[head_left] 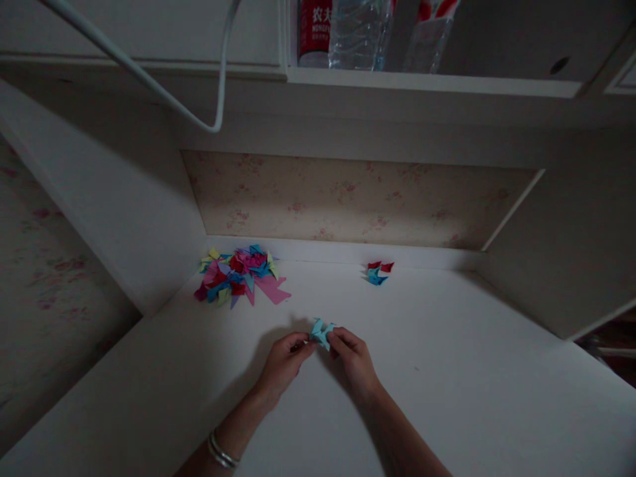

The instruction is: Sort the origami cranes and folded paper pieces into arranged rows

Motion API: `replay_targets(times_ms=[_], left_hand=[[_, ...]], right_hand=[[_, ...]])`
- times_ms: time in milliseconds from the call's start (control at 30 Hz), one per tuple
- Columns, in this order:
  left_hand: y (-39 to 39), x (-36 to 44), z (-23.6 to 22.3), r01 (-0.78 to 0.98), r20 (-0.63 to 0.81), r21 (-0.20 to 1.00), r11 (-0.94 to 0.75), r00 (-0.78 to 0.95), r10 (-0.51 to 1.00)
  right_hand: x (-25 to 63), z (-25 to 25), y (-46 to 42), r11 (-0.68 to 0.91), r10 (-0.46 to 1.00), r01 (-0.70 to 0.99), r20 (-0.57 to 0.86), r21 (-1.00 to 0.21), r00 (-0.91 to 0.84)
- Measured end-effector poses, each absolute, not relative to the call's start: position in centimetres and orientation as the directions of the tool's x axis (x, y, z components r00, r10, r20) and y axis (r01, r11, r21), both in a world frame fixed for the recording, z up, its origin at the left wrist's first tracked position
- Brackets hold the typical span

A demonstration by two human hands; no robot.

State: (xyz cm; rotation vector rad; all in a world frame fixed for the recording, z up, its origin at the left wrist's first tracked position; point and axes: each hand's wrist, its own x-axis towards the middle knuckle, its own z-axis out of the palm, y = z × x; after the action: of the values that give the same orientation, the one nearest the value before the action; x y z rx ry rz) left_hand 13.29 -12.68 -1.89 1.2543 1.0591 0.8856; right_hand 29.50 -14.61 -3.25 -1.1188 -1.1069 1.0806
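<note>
My left hand (pixel 283 361) and my right hand (pixel 354 358) meet over the white desk (pixel 447 397), both pinching a small light-blue folded paper piece (pixel 320 332) between their fingertips. The fingers of each hand are curled closed on it. A bracelet (pixel 221 454) sits on my left wrist. A heap of folded paper pieces (pixel 238 273) in pink, red, blue and yellow lies at the back left of the desk, well beyond my hands. A small cluster of red and blue folded pieces (pixel 377 271) lies at the back, right of centre.
The desk sits in an alcove with a floral back panel (pixel 348 199) and side walls left and right. A shelf (pixel 427 81) overhead holds plastic bottles (pixel 358 33). A white cable (pixel 149 79) hangs at the upper left.
</note>
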Motion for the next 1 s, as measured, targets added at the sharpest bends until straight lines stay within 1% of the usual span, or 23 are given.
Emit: replay_targets(times_ms=[333, 533, 667, 800, 1000], left_hand=[[-12.65, 13.34, -2.03, 0.05, -0.107, 0.994, 0.097, 0.274, 0.956], [-12.73, 13.42, -1.59, 0.052, -0.145, 0.989, 0.135, 0.276, 0.95], [-12.65, 13.37, -1.82, 0.056, -0.145, 0.989, 0.134, 0.275, 0.95], [-12.66, 13.33, -1.82, 0.053, -0.135, 0.991, 0.125, 0.297, 0.945], [-12.64, 13.43, -1.7, 0.035, -0.144, 0.99, 0.14, 0.279, 0.95]], right_hand=[[29.5, -3.19, -14.64, 0.106, 0.988, -0.104, 0.093, -0.989, 0.121], [29.42, -3.1, -14.66, 0.101, 0.989, -0.111, 0.087, -0.989, 0.119], [29.28, -2.88, -14.59, 0.094, 0.99, -0.139, 0.077, -0.986, 0.121], [29.3, -2.88, -14.63, 0.091, 0.989, -0.117, 0.076, -0.989, 0.128], [29.37, -2.97, -14.71, 0.083, 0.99, -0.106, 0.07, -0.991, 0.125]])
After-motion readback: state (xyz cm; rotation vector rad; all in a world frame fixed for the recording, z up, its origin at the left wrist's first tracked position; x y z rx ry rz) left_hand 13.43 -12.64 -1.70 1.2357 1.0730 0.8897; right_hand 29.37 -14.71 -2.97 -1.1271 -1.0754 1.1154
